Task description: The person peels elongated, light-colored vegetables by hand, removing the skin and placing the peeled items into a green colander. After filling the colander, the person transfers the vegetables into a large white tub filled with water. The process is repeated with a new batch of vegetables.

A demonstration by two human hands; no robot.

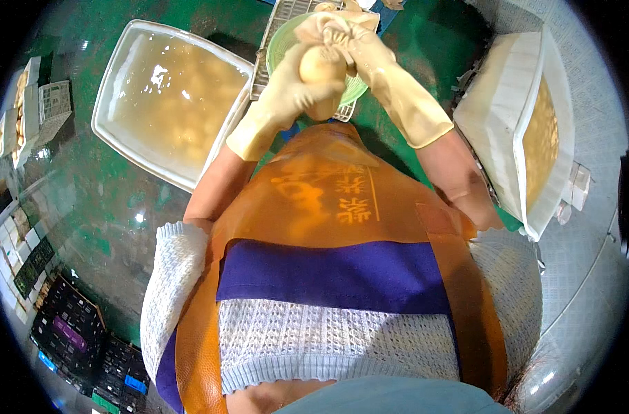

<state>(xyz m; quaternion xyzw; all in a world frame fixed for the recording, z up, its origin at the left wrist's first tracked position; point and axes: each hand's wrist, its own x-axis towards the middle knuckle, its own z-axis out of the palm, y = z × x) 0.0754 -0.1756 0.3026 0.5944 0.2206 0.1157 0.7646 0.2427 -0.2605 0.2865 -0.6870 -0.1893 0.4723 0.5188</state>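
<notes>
Both my hands wear cream rubber gloves and meet over a light green basket point(281, 44). My left hand point(294, 85) is wrapped around the middle of a pale yellow, elongated fruit or vegetable point(322, 67), whose two rounded ends show above and below the fingers. Close against its far end is my right hand point(358, 44), with the fingers curled. Whether those fingers grip a tool is hidden. Pale, crumpled material point(314, 28), perhaps peel, lies beside the right fingers over the basket.
A metal wire rack point(262, 67) sits under the basket. To the left, a white tub point(99, 98) holds cloudy water over pale lumps. Another white tub point(496, 98) with yellowish contents stands right. Black crates point(68, 321) fill the lower left. The green floor point(107, 248) looks wet.
</notes>
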